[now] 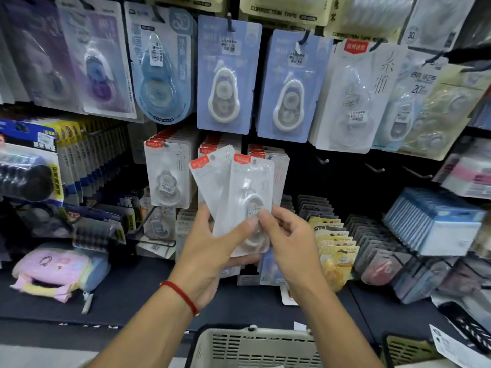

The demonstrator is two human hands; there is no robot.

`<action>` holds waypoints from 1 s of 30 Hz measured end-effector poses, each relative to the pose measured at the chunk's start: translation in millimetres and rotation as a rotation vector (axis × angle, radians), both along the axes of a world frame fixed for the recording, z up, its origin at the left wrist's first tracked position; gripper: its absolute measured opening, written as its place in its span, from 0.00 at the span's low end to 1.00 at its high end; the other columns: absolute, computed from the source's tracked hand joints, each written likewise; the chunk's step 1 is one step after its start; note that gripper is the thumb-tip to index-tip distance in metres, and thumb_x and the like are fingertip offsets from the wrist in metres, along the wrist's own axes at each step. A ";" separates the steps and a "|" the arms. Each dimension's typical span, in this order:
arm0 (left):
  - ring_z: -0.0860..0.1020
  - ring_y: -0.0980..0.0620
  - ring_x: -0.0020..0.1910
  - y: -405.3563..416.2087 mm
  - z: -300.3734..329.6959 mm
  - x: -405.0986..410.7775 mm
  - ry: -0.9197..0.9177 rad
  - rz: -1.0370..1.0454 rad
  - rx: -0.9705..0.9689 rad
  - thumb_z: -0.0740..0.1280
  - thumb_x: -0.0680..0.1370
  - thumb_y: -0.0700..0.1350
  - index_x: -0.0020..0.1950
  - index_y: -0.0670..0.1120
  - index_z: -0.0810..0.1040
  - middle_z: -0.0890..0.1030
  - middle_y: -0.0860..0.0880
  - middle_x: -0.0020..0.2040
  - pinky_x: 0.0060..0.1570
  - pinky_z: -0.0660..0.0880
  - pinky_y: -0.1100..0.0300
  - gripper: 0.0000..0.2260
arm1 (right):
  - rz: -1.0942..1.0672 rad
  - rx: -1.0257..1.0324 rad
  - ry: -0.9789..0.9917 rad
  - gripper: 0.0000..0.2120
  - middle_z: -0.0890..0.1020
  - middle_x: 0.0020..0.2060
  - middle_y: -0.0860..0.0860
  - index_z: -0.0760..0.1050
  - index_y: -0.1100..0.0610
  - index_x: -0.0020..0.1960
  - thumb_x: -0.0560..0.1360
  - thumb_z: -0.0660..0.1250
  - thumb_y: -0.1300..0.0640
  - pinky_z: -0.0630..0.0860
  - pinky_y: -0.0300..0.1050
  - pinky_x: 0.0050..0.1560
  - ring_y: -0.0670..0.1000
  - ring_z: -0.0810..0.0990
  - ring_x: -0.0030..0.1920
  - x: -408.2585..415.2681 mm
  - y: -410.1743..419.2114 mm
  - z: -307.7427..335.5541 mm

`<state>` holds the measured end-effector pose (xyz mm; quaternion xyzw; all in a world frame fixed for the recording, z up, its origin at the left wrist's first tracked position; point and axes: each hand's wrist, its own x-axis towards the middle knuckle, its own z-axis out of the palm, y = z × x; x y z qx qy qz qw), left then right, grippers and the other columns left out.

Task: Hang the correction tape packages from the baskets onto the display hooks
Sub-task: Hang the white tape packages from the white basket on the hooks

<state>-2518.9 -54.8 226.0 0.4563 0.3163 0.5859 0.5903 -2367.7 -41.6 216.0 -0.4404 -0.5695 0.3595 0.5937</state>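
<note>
Two white correction tape packages with red top labels are fanned out in front of the display. My left hand (pixel 212 251) grips the pair from below, its thumb lying across the front one. The rear package (pixel 210 176) tilts left; the front package (pixel 252 187) stands more upright. My right hand (pixel 289 240) pinches the lower right edge of the front package with thumb and fingertips. Behind them, matching white packages (pixel 168 173) hang on the lower row of hooks. Bare hooks (pixel 322 160) stick out to the right. The beige basket (pixel 255 346) sits below my arms.
Blue and white correction tape packs (pixel 225 75) hang along the upper row. Racks of yellow (pixel 334 248) and grey packs stand on the dark shelf at right. A pink pouch (pixel 53 269) lies on the shelf at left. A second, darker basket (pixel 409 349) sits at bottom right.
</note>
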 end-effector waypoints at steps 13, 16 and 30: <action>0.85 0.49 0.60 4.4 -3.2 -19.0 -0.160 0.304 -0.086 0.72 0.81 0.44 0.70 0.56 0.76 0.84 0.55 0.63 0.43 0.86 0.49 0.19 | -0.313 0.032 -0.053 0.15 0.86 0.50 0.46 0.74 0.44 0.58 0.79 0.66 0.36 0.80 0.47 0.49 0.45 0.85 0.50 8.2 12.8 -0.8; 0.84 0.48 0.62 3.2 -2.8 -23.4 -0.174 0.290 -0.084 0.72 0.81 0.45 0.71 0.57 0.76 0.84 0.55 0.64 0.44 0.86 0.48 0.19 | -0.331 0.037 -0.064 0.12 0.85 0.51 0.45 0.74 0.46 0.61 0.82 0.66 0.41 0.79 0.46 0.50 0.45 0.84 0.51 5.7 20.7 1.9; 0.86 0.48 0.57 1.1 -1.6 -19.4 -0.071 0.267 -0.114 0.74 0.79 0.49 0.67 0.57 0.77 0.84 0.53 0.62 0.43 0.86 0.47 0.17 | -0.448 -0.010 -0.385 0.17 0.76 0.64 0.46 0.73 0.48 0.69 0.83 0.64 0.43 0.74 0.45 0.64 0.47 0.76 0.63 -2.0 22.0 -7.2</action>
